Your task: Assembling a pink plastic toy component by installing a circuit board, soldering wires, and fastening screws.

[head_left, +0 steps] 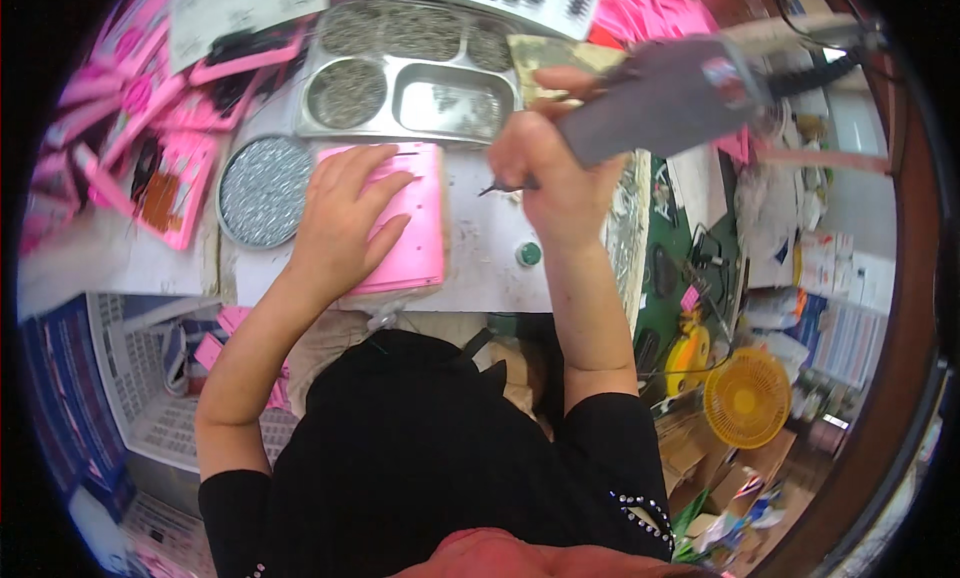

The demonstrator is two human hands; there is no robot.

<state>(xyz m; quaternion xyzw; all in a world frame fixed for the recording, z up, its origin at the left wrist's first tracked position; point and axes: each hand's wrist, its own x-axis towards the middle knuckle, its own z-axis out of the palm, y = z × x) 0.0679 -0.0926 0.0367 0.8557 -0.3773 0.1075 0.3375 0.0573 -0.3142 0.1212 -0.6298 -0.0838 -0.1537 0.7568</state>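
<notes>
My left hand (345, 218) lies over a flat pink plastic panel (415, 243), its fingers spread and pressing on the surface. The panel has small dark holes and a dark slot near its far edge, and part of it is hidden under my hand. In my right hand (555, 168) is a grey electric screwdriver (665, 98), gripped near its front end and blurred by motion. Its thin dark bit (492, 189) points left, to the right of the panel and apart from it. Below the bit, a small green-topped round item (528, 254) stands on the white worktop (480, 290).
Left of the panel sits a round tin (264, 190) of small silvery pieces. Behind it is a steel compartment tray (400, 128) with many small metal pieces. Pink housings (175, 188) pile up at far left. A yellow basket (748, 398) is at lower right.
</notes>
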